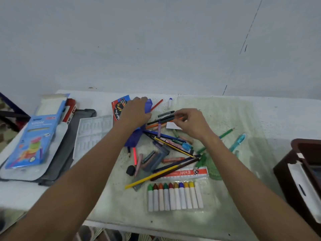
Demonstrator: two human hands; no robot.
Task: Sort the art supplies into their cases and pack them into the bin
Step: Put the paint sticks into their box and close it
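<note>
A heap of pens, pencils and crayons (166, 145) lies on a pale green mat (234, 119) in the middle of the table. My left hand (136, 111) rests on a blue mesh pouch (134, 136) at the heap's far left, fingers over its top edge. My right hand (191, 121) pinches a black marker (163, 119) at the heap's far side. A clear sleeve of white-bodied crayons with coloured tips (175, 196) lies near the front edge. The dark brown bin (298, 164) stands at the right.
On the left a blue crayon box (36, 136) lies on a grey zip case (60, 159), beside a white plastic tray insert (92, 133). A red and blue pencil box (119, 105) is behind my left hand. A ruler (185, 173) and a green pen (238, 141) lie nearby.
</note>
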